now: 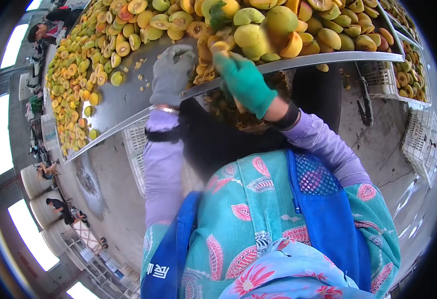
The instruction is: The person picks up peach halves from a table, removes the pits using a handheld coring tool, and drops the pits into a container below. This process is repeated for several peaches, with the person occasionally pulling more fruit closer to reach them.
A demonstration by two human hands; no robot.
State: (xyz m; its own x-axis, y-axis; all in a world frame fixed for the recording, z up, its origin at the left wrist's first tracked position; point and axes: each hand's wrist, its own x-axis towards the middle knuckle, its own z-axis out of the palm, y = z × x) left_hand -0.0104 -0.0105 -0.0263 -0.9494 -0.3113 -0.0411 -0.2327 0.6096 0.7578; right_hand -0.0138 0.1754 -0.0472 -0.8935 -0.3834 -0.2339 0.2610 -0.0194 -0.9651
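My left hand (173, 72), in a grey glove, is at the metal table's front edge with its fingers curled in; what they hold, if anything, is hidden. To its right my right hand (246, 83), in a green glove, pinches a blurred orange apricot piece (220, 47) at its fingertips. The hands are apart. Yellow-green apricots (251, 37), some whole and many halved, are heaped just beyond both hands. Several pulpy scraps (204, 74) lie between the hands at the rim. Under my right hand, a container of dark fruit scraps (238, 119) is partly hidden.
The metal table (131, 94) has a raised rim, with more apricots (74, 89) spread along its left side. White plastic crates (420, 144) stand on the floor at right, another (136, 149) under the table. People (61, 209) sit far off at left beside large pale tubs (44, 209).
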